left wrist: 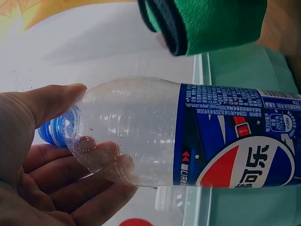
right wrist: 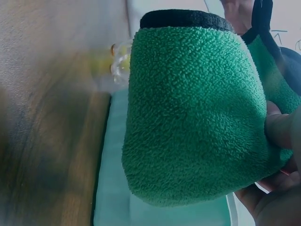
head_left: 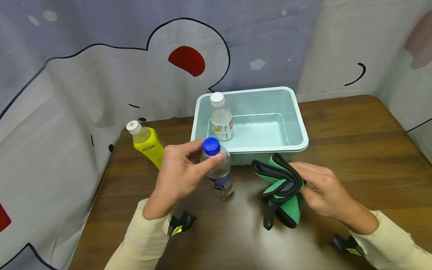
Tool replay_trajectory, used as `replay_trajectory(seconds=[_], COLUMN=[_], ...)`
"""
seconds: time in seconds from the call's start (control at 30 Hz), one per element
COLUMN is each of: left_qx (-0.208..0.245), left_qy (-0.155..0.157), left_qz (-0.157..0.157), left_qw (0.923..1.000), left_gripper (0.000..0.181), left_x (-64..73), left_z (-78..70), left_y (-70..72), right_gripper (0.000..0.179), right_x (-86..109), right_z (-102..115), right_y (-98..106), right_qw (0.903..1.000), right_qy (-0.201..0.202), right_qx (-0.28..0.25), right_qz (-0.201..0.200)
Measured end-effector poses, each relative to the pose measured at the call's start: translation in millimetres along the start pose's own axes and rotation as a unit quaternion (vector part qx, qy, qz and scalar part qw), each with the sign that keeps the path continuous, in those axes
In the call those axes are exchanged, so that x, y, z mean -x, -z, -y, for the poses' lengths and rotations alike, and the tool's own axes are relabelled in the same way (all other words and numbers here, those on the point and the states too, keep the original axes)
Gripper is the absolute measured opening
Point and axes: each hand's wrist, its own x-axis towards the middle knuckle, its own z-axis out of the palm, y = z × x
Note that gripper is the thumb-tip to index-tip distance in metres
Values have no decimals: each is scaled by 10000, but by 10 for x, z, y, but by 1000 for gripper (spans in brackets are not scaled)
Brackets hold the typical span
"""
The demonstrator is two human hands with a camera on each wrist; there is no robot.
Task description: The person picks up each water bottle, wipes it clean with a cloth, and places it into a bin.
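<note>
Left hand (head_left: pixel 179 173): thumb and fingers closed round blue-capped bottle (head_left: pixel 219 170) at the neck, near side of tub (head_left: pixel 263 131). Right hand (head_left: pixel 326 190): grips folded green cloth (head_left: pixel 291 206), right of bottle.

cream long slvs (head_left: pixel 145 236), blk wrist mounts (head_left: pixel 187 220) w/ yel tags (head_left: pixel 177 230)

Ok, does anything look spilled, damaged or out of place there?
Nothing clearly stands out: no spill or damage shows. The left hand holds the blue-capped bottle near its cap, and the right hand holds the bunched cloth. The yellow bottle looks slanted in the head view, but that may just be the camera angle.
</note>
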Motion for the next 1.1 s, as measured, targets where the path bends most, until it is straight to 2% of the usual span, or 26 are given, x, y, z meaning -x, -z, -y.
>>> replay_trajectory(seconds=[0.27, 0.4, 0.57, 0.93, 1.1], left_qx=[337, 271, 180, 409, 571], left_qy=[-244, -318, -419, -666, -885], left_qz=[273, 365, 483, 762, 797], left_qw=[9988, 9985, 9978, 9940, 9912], left_gripper=[24, 27, 28, 26, 30], left_x=[-51, -65, -86, -125, -140], left_z=[-60, -84, -109, -112, -102], left_y=[-176, -257, -343, -462, -500], right_gripper=[28, 21, 22, 20, 24], right_x=[-62, -124, -213, -380, -410], right_z=[52, 96, 159, 246, 255], right_y=[13, 8, 6, -29, -53], right_qw=[9996, 9985, 9965, 9918, 9922], right_qy=[-48, -31, -37, -46, -112], right_qx=[-139, -296, -309, -396, -425], right_qz=[-256, -467, -770, -1210, -1170])
